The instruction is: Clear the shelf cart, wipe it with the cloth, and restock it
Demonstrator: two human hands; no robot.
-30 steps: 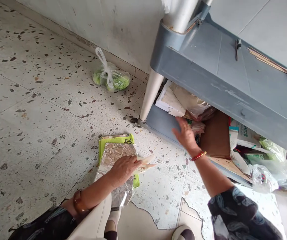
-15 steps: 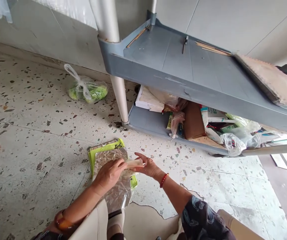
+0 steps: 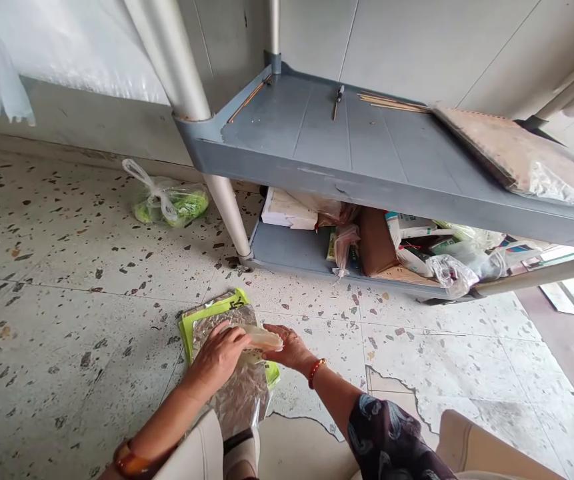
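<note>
Left hand (image 3: 219,357) presses flat on a silver foil pouch (image 3: 234,387) lying on the speckled floor (image 3: 67,267); right hand (image 3: 289,348) pinches a pale translucent wrapper (image 3: 261,338) over it. Both look light, thin, crinkly and slippery, so best pinched at an edge. Room: tied green bag (image 3: 167,202) left, cluttered grey shelf unit (image 3: 367,160) right.

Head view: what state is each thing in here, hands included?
Left hand: pressing on the pale packet.
Right hand: gripping the packet's end.
Pale packet: held over the foil pouch.
Foil pouch: flat on the floor.
Green bag: knotted shut.
Lower shelf: cluttered.
Floor tile: cracked.
</note>
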